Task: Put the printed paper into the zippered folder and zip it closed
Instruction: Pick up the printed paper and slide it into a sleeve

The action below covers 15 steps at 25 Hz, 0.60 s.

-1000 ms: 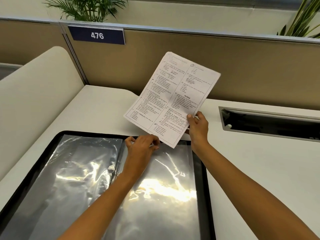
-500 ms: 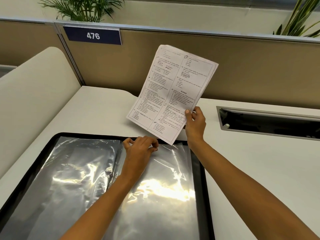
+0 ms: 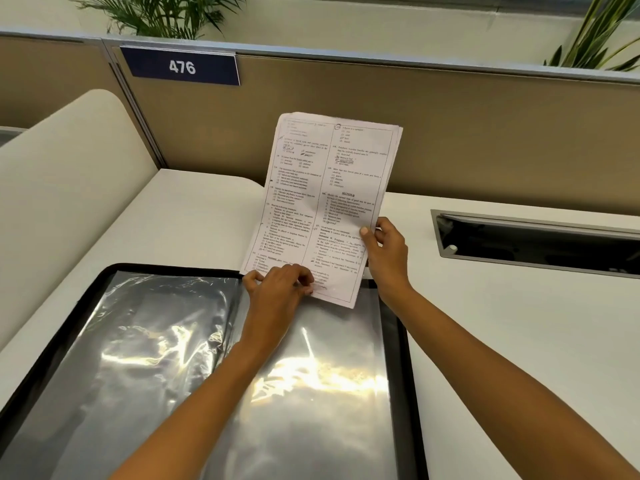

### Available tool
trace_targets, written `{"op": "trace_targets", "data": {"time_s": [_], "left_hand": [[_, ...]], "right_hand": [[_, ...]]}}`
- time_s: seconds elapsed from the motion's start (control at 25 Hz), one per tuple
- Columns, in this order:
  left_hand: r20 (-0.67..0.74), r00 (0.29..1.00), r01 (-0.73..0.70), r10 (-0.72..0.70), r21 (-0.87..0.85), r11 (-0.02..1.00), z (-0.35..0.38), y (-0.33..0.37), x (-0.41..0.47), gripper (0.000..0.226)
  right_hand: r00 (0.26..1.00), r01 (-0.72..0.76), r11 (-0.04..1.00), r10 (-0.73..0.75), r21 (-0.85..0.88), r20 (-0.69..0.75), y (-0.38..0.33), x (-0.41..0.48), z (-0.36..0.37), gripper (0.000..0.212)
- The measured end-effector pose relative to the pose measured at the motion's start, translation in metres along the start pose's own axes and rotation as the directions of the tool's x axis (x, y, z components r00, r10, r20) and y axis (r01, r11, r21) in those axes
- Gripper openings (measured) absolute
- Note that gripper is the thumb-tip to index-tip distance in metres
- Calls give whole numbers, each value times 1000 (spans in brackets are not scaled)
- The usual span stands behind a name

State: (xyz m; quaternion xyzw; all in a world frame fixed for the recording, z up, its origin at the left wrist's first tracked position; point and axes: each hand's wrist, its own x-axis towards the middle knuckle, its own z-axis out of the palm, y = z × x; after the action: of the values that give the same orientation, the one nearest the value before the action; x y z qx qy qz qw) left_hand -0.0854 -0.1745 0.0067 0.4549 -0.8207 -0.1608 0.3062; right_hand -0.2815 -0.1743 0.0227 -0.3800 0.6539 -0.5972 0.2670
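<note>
The zippered folder [image 3: 403, 341] lies open on the white desk, black-edged, with shiny clear plastic sleeves [image 3: 166, 341] inside. My right hand [image 3: 386, 254] pinches the printed paper [image 3: 325, 202] by its lower right edge and holds it nearly upright over the folder's far edge. The sheet's bottom edge hangs at the top of the right-hand sleeve. My left hand [image 3: 280, 289] pinches the top edge of that sleeve, fingers curled, just in front of the paper's lower left part.
A beige partition with a blue sign reading 476 [image 3: 181, 67] runs along the back. A curved cream divider [image 3: 62, 188] bounds the desk on the left. A recessed cable slot [image 3: 536, 244] sits in the desk at right. Plants [image 3: 162, 12] stand behind the partition.
My right hand has turned the paper from tilted to nearly upright and lowered it toward the sleeve's top edge. My left hand has stayed pinched at the sleeve.
</note>
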Motion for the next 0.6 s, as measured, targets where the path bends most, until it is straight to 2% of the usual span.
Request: {"op": "trace_targets", "data": {"time_s": [0.16, 0.28, 0.36, 0.6], "left_hand": [[13, 998, 64, -64, 0, 998, -4, -13, 6, 9], [43, 991, 124, -128, 80, 989, -13, -34, 11, 13], [78, 988, 123, -134, 132, 984, -19, -52, 11, 14], [87, 991, 89, -102, 143, 986, -23, -72, 12, 25]], "right_hand": [[999, -44, 999, 45, -15, 27, 4, 3, -14, 6], [997, -61, 998, 62, -20, 50, 6, 6, -21, 9], [994, -79, 997, 80, -16, 76, 7, 8, -24, 14], [985, -112, 994, 111, -1, 132, 11, 11, -28, 24]]}}
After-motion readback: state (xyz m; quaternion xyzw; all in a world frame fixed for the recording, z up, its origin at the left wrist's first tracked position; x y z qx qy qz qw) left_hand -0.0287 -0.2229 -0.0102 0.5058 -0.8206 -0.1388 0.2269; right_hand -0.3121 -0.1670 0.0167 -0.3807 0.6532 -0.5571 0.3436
